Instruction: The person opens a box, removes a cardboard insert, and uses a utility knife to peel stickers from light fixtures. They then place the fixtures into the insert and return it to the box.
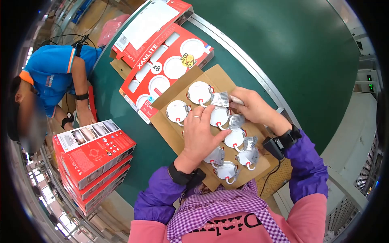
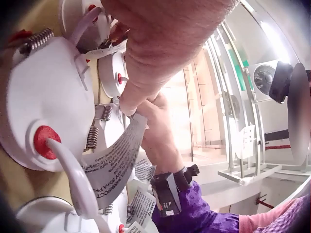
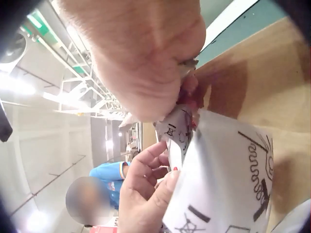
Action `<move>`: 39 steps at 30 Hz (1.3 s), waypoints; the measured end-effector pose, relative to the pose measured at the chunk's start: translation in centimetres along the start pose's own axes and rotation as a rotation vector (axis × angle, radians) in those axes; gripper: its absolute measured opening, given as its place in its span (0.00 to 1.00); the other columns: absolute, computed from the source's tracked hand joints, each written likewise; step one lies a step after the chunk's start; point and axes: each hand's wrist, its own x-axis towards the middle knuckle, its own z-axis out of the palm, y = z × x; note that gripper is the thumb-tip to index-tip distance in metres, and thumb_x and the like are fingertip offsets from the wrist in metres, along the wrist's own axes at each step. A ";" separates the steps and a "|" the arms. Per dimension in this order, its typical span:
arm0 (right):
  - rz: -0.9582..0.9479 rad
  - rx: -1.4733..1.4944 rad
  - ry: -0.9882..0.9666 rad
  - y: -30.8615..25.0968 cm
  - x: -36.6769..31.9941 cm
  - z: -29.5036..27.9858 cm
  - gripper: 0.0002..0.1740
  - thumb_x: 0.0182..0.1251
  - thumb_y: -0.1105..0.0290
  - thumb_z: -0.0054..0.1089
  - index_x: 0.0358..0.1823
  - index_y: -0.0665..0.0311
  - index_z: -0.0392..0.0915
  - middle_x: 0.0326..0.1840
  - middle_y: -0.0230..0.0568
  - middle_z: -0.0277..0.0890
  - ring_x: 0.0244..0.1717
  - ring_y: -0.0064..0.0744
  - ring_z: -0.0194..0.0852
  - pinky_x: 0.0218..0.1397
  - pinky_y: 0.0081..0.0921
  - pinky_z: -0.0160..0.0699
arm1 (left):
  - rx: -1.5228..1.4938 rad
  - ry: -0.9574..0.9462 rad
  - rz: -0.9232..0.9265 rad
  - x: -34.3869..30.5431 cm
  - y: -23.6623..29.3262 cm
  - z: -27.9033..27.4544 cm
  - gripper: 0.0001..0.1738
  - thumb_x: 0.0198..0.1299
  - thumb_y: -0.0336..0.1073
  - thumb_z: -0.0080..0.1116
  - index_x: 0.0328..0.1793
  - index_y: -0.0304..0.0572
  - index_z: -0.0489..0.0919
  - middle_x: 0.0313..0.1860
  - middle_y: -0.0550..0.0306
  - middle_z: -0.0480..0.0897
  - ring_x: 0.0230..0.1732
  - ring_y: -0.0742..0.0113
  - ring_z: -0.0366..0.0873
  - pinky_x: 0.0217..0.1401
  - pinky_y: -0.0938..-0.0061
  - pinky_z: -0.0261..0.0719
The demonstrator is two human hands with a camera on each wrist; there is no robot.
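Note:
Several round white recessed downlights [image 1: 199, 92] sit in an open cardboard box [image 1: 259, 160], with short white cables, red grommets, spring clips and printed paper labels. My left hand [image 1: 198, 131] lies over the middle of the box, its fingers fairly straight and its thumb spread, touching a downlight [image 1: 219, 117]. At the box's far right side, my right hand [image 1: 253, 107] has curled fingers around a small white piece [image 1: 236, 100], mostly hidden by the fingers. Beside it a paper label [image 1: 220, 99] stands up. The right wrist view shows the left hand's fingers [image 3: 147, 167] close behind the labels.
Red printed cartons [image 1: 170, 65] lie on the green table [image 1: 283, 36] beyond the box. A stack of red cartons [image 1: 95, 156] stands at left, near a person in a blue shirt [image 1: 52, 69]. A metal rail [image 1: 243, 60] runs along the table's right side.

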 end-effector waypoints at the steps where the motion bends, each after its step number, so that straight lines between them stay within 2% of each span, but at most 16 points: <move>1: 0.020 0.068 -0.037 0.2 0.3 -0.2 0.05 0.59 0.74 0.57 0.36 0.66 0.74 0.35 0.47 0.73 0.40 0.52 0.72 0.42 0.39 0.72 | -0.004 0.005 -0.014 -0.1 0.0 0.1 0.41 0.36 0.44 0.76 0.57 0.36 0.71 0.51 0.45 0.71 0.52 0.48 0.70 0.54 0.58 0.68; 2: 0.039 0.139 -0.072 0.5 0.6 -0.5 0.05 0.60 0.74 0.56 0.37 0.66 0.75 0.34 0.47 0.72 0.39 0.51 0.71 0.42 0.39 0.72 | -0.006 0.007 -0.028 -0.2 0.0 0.1 0.41 0.36 0.44 0.76 0.57 0.37 0.71 0.51 0.45 0.71 0.52 0.47 0.69 0.54 0.58 0.68; 3: -0.013 0.043 -0.137 0.8 0.9 -0.7 0.09 0.60 0.75 0.58 0.42 0.66 0.77 0.38 0.46 0.72 0.40 0.44 0.72 0.42 0.34 0.72 | -0.004 0.003 -0.022 -0.2 0.0 0.2 0.41 0.36 0.44 0.76 0.57 0.37 0.71 0.51 0.45 0.71 0.52 0.47 0.69 0.54 0.58 0.68; 7: 0.045 -0.002 -0.202 0.3 0.8 -0.8 0.07 0.60 0.75 0.58 0.40 0.67 0.78 0.37 0.45 0.72 0.40 0.44 0.72 0.43 0.33 0.72 | -0.008 -0.006 -0.044 -0.2 -0.2 0.3 0.41 0.35 0.44 0.77 0.57 0.38 0.71 0.52 0.45 0.71 0.53 0.47 0.69 0.55 0.57 0.68; 13: 0.064 0.001 -0.164 0.5 0.9 -0.5 0.06 0.56 0.75 0.58 0.35 0.67 0.78 0.35 0.45 0.71 0.39 0.47 0.71 0.42 0.36 0.71 | 0.022 -0.021 -0.037 -0.1 -0.1 0.3 0.41 0.35 0.44 0.77 0.57 0.37 0.70 0.53 0.45 0.70 0.55 0.46 0.68 0.57 0.57 0.67; 15: 0.034 -0.037 -0.203 0.8 1.2 -0.5 0.07 0.54 0.74 0.57 0.34 0.66 0.79 0.35 0.50 0.73 0.41 0.54 0.73 0.44 0.42 0.71 | 0.020 -0.036 -0.049 -0.1 -0.1 0.4 0.41 0.35 0.43 0.77 0.57 0.37 0.70 0.54 0.45 0.70 0.56 0.46 0.67 0.58 0.57 0.67; 19: 0.041 -0.082 -0.164 0.1 1.2 -0.1 0.05 0.52 0.76 0.58 0.32 0.69 0.76 0.35 0.48 0.72 0.41 0.50 0.72 0.43 0.39 0.71 | 0.010 -0.028 -0.047 -0.3 -0.1 0.3 0.42 0.35 0.43 0.77 0.59 0.39 0.70 0.55 0.44 0.70 0.56 0.46 0.67 0.59 0.56 0.66; 28: 0.166 -0.103 -0.222 -0.6 2.1 -0.9 0.07 0.49 0.76 0.57 0.31 0.72 0.75 0.35 0.52 0.74 0.37 0.52 0.74 0.42 0.39 0.73 | -0.020 -0.033 -0.064 -0.4 -0.2 0.6 0.43 0.37 0.44 0.76 0.61 0.40 0.69 0.55 0.45 0.68 0.57 0.47 0.66 0.60 0.57 0.63; 30: 0.213 0.024 -0.285 -0.5 2.4 -1.2 0.08 0.49 0.77 0.56 0.33 0.72 0.75 0.35 0.51 0.75 0.35 0.49 0.75 0.41 0.36 0.74 | -0.026 -0.037 -0.075 -0.4 -0.3 0.4 0.43 0.37 0.44 0.76 0.61 0.40 0.70 0.55 0.45 0.68 0.57 0.47 0.66 0.60 0.57 0.63; 31: 0.360 0.237 -0.278 -0.9 2.2 -1.4 0.08 0.51 0.79 0.53 0.35 0.72 0.76 0.34 0.49 0.75 0.34 0.46 0.75 0.39 0.33 0.74 | -0.025 -0.038 -0.070 -0.4 -0.3 0.4 0.43 0.37 0.44 0.77 0.61 0.41 0.70 0.56 0.44 0.68 0.57 0.46 0.66 0.59 0.57 0.64; 32: 0.360 0.231 -0.285 -0.6 1.9 -1.2 0.08 0.51 0.79 0.53 0.35 0.72 0.76 0.34 0.49 0.75 0.34 0.46 0.75 0.39 0.33 0.74 | -0.027 -0.035 -0.066 -0.3 -0.3 0.4 0.43 0.36 0.44 0.77 0.61 0.41 0.70 0.56 0.43 0.68 0.57 0.46 0.66 0.59 0.57 0.65; 34: 0.121 0.170 -0.108 0.2 1.3 -0.4 0.08 0.53 0.79 0.53 0.35 0.71 0.77 0.34 0.46 0.74 0.34 0.44 0.75 0.37 0.32 0.74 | -0.028 -0.033 -0.066 -0.3 -0.4 0.5 0.43 0.36 0.45 0.77 0.61 0.42 0.69 0.56 0.43 0.68 0.57 0.45 0.66 0.59 0.57 0.65; 35: 0.122 0.171 -0.108 0.3 1.2 -0.4 0.08 0.53 0.79 0.53 0.35 0.71 0.77 0.34 0.46 0.74 0.34 0.44 0.75 0.37 0.32 0.74 | -0.024 -0.032 -0.062 -0.4 -0.4 0.5 0.43 0.36 0.45 0.77 0.61 0.42 0.69 0.56 0.43 0.68 0.57 0.45 0.66 0.59 0.57 0.65; 37: 0.009 0.035 -0.153 0.0 1.2 -0.7 0.07 0.54 0.79 0.56 0.35 0.71 0.77 0.35 0.45 0.73 0.34 0.43 0.74 0.37 0.32 0.74 | -0.027 -0.029 -0.060 -0.4 -0.4 0.6 0.43 0.36 0.45 0.77 0.61 0.42 0.69 0.56 0.43 0.68 0.57 0.45 0.66 0.59 0.57 0.65; 39: 0.025 0.027 -0.172 -0.4 1.2 -1.0 0.06 0.54 0.78 0.58 0.34 0.71 0.76 0.34 0.46 0.72 0.34 0.44 0.74 0.37 0.33 0.73 | -0.028 -0.024 -0.059 -0.4 -0.4 0.5 0.43 0.36 0.45 0.77 0.61 0.42 0.69 0.56 0.44 0.68 0.57 0.45 0.66 0.59 0.56 0.65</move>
